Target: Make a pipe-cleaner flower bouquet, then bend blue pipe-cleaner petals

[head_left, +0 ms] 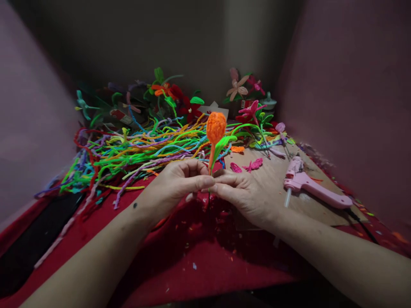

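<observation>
An orange pipe cleaner flower [216,128] stands upright between my hands, its rounded bloom on an orange-wrapped stem. A bright green leaf [222,145] rises beside that stem, leaning right. My left hand [183,179] pinches the stem from the left, thumb and fingers closed on it. From the right, my right hand [244,190] is closed at the same spot, its fingertips meeting my left thumb. Below the fingers a thin dark length of stem shows. The exact grip at the stem is partly hidden by the fingers.
Many coloured pipe cleaners [154,147] lie heaped behind and left. A pink glue gun [316,188] rests on a wooden board [269,214] at right, near pink petal pieces [253,165]. Finished flowers [237,87] stand at the back. A black object [38,244] lies left on red cloth [180,273].
</observation>
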`<action>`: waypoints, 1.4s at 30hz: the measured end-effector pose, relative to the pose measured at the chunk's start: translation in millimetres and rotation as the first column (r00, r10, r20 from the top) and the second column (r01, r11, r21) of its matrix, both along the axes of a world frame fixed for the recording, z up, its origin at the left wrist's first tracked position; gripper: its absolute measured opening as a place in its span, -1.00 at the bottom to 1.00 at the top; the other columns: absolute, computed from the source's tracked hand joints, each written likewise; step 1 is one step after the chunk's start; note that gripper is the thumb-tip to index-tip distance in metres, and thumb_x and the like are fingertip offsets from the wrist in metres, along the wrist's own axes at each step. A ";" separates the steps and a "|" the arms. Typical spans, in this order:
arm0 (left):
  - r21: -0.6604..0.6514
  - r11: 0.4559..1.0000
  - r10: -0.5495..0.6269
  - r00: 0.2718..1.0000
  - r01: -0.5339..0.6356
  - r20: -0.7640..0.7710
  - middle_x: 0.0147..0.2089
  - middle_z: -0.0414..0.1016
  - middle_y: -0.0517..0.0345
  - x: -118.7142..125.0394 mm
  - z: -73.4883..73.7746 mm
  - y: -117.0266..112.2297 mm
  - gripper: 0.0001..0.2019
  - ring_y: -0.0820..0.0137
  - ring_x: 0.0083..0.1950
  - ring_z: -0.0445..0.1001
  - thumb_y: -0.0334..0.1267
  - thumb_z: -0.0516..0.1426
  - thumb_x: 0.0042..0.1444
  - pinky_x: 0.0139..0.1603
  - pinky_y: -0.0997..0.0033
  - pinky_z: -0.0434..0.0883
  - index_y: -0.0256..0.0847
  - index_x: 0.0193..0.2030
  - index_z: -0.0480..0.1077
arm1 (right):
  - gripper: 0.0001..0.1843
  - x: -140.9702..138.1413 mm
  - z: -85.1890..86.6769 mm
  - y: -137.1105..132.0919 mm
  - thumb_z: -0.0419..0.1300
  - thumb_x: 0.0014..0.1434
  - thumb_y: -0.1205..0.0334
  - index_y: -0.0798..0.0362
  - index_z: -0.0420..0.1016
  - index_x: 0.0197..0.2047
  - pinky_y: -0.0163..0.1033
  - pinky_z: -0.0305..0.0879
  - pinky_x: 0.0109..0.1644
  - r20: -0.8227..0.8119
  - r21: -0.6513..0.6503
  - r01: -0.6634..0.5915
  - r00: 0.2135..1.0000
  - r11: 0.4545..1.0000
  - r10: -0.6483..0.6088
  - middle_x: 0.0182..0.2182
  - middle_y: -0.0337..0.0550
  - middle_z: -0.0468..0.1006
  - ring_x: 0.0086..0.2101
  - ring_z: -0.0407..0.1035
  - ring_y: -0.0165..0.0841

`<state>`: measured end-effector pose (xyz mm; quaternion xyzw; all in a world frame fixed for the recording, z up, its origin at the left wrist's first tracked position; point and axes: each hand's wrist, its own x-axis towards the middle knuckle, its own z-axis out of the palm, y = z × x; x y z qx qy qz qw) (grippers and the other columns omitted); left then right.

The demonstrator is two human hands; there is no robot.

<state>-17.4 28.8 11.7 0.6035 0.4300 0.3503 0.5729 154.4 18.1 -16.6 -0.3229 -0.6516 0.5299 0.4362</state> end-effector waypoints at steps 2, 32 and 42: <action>0.027 0.999 0.036 0.998 -0.035 -0.048 -0.50 0.32 0.27 4.9 2.6 -3.8 -0.83 0.56 -0.48 0.23 -0.26 0.27 -0.09 -0.47 0.56 0.20 -0.28 -0.46 0.37 | -0.77 0.5 1.2 -0.2 0.12 0.07 0.30 0.10 0.47 -0.58 -0.31 0.19 -0.25 0.054 0.030 0.006 0.999 1.000 -0.008 -0.52 -0.27 0.37 -0.43 0.22 -0.48; -0.042 0.999 -0.014 1.000 0.013 -0.023 -0.47 0.44 0.18 -1.2 3.5 -4.5 -0.89 0.48 -0.44 0.35 -0.28 0.26 -0.05 -0.41 0.50 0.27 -0.29 -0.41 0.50 | -0.78 -2.4 -4.2 -3.0 0.16 0.14 0.17 0.08 0.57 -0.25 -0.31 0.20 -0.24 -0.066 -0.136 -0.240 0.970 0.961 0.233 -0.43 -0.25 0.44 -0.38 0.26 -0.45; -0.219 0.932 -0.263 0.954 0.290 0.145 -0.59 0.39 0.14 -8.8 3.9 -2.7 -0.81 0.49 -0.60 0.31 -0.22 0.23 -0.07 -0.54 0.48 0.21 -0.32 -0.54 0.45 | -0.84 1.7 -3.0 -3.5 0.18 0.08 0.26 0.11 0.59 -0.38 -0.32 0.20 -0.22 -0.158 -0.281 -0.443 0.896 0.851 0.414 -0.40 -0.20 0.55 -0.39 0.30 -0.47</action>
